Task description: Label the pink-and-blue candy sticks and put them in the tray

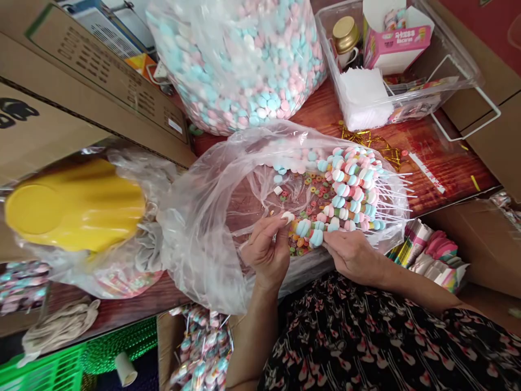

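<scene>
Over a clear plastic bag [203, 239], my left hand [266, 252] pinches a small pale marshmallow [287, 217] between thumb and fingers. My right hand [354, 258] grips a skewer of blue, pink and white marshmallows [315, 234] near its lower end. That skewer lies against a stack of similar marshmallow skewers [350, 190], their white sticks pointing right. Colourful cereal rings [305, 198] lie loose in the bag beneath them. A large bag of pastel marshmallows [240, 60] stands beyond the bag.
A yellow plastic tub [75, 206] sits in plastic at left, beside cardboard boxes [93, 92]. A clear bin [337, 60] holds a gold-lidded jar, white napkins and a pink box. Wrapped skewers [203, 347] lie below, near a green crate [44, 374]. A reddish wooden table [448, 168] lies underneath.
</scene>
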The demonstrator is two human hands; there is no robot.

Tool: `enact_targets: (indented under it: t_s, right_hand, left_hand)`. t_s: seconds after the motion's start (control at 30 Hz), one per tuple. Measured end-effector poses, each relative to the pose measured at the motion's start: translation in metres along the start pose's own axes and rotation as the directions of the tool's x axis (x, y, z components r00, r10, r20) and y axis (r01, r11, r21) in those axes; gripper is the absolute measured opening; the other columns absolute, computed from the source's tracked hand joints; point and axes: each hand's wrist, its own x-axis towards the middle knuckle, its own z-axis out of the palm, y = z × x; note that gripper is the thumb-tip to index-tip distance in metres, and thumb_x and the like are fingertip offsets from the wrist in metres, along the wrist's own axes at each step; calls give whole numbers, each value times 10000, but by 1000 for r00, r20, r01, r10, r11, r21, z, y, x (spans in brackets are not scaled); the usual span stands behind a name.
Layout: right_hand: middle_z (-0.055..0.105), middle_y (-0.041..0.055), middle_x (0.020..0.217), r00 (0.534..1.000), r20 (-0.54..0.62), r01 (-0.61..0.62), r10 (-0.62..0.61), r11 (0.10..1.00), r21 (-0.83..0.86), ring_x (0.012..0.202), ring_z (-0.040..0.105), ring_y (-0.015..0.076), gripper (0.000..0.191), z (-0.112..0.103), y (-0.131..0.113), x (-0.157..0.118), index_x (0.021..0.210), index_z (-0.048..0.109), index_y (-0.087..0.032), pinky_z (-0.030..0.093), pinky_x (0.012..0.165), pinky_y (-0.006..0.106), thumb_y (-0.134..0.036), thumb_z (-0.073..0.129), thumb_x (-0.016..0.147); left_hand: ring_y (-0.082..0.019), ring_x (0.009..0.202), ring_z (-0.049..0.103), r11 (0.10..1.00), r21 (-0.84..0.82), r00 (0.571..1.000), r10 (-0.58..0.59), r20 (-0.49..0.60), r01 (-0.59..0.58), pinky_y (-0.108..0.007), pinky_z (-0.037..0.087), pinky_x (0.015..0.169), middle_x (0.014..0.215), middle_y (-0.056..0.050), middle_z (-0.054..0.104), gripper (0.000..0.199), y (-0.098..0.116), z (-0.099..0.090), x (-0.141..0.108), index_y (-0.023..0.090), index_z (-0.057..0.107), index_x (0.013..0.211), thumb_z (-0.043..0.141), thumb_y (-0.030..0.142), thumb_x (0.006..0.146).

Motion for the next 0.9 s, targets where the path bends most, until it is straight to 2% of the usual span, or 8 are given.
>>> enact_targets:
  t_s: [0.2,0.33,0.43,0.53,0.6,0.77,0.83,0.9]
  right_hand:
    - [584,20,703,999,-11,-31,33,994,108,645,509,131,190,11,-2,6,903,569,-167,338,601,263,-120,396,964]
    - [611,19,712,997,-24,-67,70,990,126,634,507,124,196,15,7,8,861,557,-178,339,602,259,-131,399,966]
    - [622,21,719,995,-45,-82,85,994,75,627,501,124,197,11,14,7,850,553,-180,319,590,266,-126,398,960]
    - [583,14,674,996,-61,-64,64,998,-5,593,461,129,207,8,16,3,812,541,-179,294,567,279,-132,400,956]
    - [578,15,674,998,-50,-49,48,998,-26,589,452,131,200,8,14,1,817,545,-175,288,561,282,-129,404,952]
    - [585,21,693,998,-8,-64,64,998,9,625,474,136,199,14,11,-7,845,550,-178,309,590,274,-112,395,950]
    - [587,23,698,996,12,-87,87,996,37,636,485,136,202,13,12,-10,849,549,-179,321,596,267,-110,390,951]
    - [597,27,709,994,21,-112,110,992,57,645,497,136,203,9,15,-14,856,553,-179,334,601,263,-108,387,950]
  left_hand:
    - [-152,871,721,1000,30,999,-3,-35,4,-316,596,817,943,-16,767,213,0,5,-5,226,740,990,708,85,832]
    - [-184,976,719,986,-108,988,-133,-78,124,-357,594,889,1049,-32,756,200,5,8,-12,238,740,1033,720,177,844]
    - [-194,986,721,927,-276,961,-273,-31,255,-365,597,895,1091,-47,747,341,5,6,-15,258,674,1228,678,299,889]
    - [-189,958,724,886,-246,919,-389,68,393,-358,595,897,1068,-54,755,362,-1,5,-16,241,663,1262,642,342,916]
    - [-200,997,718,908,-138,917,-383,110,396,-373,579,938,1091,-59,758,290,-3,7,-17,226,714,1177,650,325,912]
    - [-209,1053,712,972,-61,972,-224,74,229,-422,554,997,1149,-34,754,251,3,14,-31,258,731,1136,676,232,892]
    - [-218,1078,705,962,-99,965,-246,87,254,-433,546,1014,1160,-42,750,248,6,17,-36,260,730,1139,669,244,900]
    - [-233,1109,694,922,-157,933,-340,116,355,-446,535,1032,1190,-62,737,267,9,19,-39,250,720,1168,641,321,922]
